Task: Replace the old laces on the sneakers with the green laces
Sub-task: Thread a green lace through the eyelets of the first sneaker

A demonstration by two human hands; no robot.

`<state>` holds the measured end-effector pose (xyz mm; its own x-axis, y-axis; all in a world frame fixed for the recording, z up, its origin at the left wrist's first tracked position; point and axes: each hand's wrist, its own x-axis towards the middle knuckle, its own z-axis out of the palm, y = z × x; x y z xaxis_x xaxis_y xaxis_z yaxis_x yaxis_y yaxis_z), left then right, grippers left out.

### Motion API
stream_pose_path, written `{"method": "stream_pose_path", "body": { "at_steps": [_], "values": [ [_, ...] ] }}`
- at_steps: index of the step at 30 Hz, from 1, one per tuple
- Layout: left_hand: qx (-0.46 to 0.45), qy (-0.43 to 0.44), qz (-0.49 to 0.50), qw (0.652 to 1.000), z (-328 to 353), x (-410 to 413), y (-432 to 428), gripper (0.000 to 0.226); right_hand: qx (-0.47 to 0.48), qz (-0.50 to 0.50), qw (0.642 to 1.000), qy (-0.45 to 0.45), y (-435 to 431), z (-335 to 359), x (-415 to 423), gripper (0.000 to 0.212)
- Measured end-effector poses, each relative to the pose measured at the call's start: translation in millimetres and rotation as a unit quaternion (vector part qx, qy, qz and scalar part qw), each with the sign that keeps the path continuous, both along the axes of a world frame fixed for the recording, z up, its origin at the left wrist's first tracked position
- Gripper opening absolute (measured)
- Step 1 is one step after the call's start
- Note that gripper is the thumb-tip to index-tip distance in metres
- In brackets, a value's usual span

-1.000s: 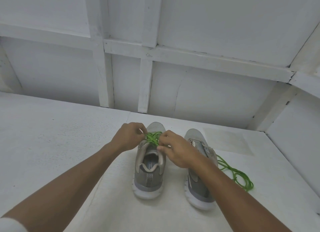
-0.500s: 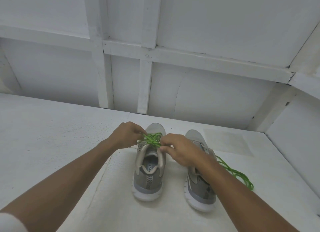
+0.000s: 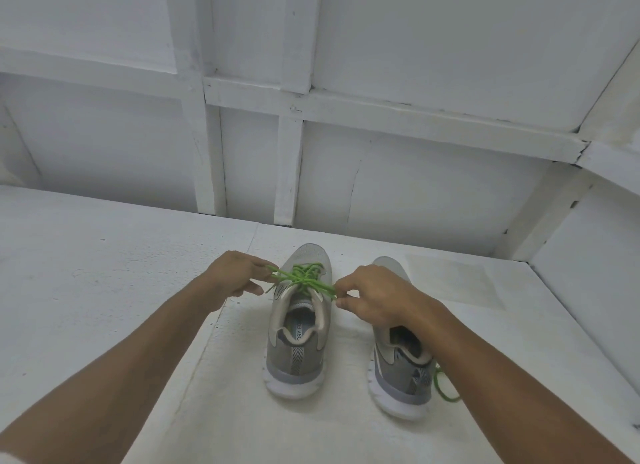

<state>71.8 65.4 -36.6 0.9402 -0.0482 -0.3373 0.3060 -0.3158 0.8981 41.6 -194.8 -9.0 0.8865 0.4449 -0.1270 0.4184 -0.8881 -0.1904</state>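
Note:
Two grey sneakers stand side by side on the white floor, heels towards me. The left sneaker (image 3: 298,328) carries a green lace (image 3: 304,277) threaded across its top. My left hand (image 3: 239,276) pinches one strand of that lace at the shoe's left side. My right hand (image 3: 375,299) pinches the other strand at the shoe's right side. The strands run taut from the knot out to both hands. The right sneaker (image 3: 398,356) is partly hidden under my right forearm. A second green lace (image 3: 443,389) shows beside its heel, mostly hidden by the arm.
White panelled walls (image 3: 381,172) close the far side and the right side of the floor. The sneakers stand on a white sheet (image 3: 242,411) whose left edge runs diagonally from the far wall towards me.
My hands have moved apart, left hand to the left and right hand to the right, drawing the green lace strands out taut from the left sneaker. The view has shifted closer.

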Motion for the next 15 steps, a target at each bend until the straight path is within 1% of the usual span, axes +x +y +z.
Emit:
{"method": "stream_pose_path", "body": {
  "at_steps": [6,15],
  "values": [
    [-0.080,0.055,0.023,0.995,-8,2,0,0.018,0.004,-0.007,1.000,0.003,-7,2,-2,0.021],
    [-0.104,0.080,0.054,0.990,-12,3,-3,0.019,-0.006,0.003,1.000,-0.011,-7,1,-3,0.020]
  ]
}}
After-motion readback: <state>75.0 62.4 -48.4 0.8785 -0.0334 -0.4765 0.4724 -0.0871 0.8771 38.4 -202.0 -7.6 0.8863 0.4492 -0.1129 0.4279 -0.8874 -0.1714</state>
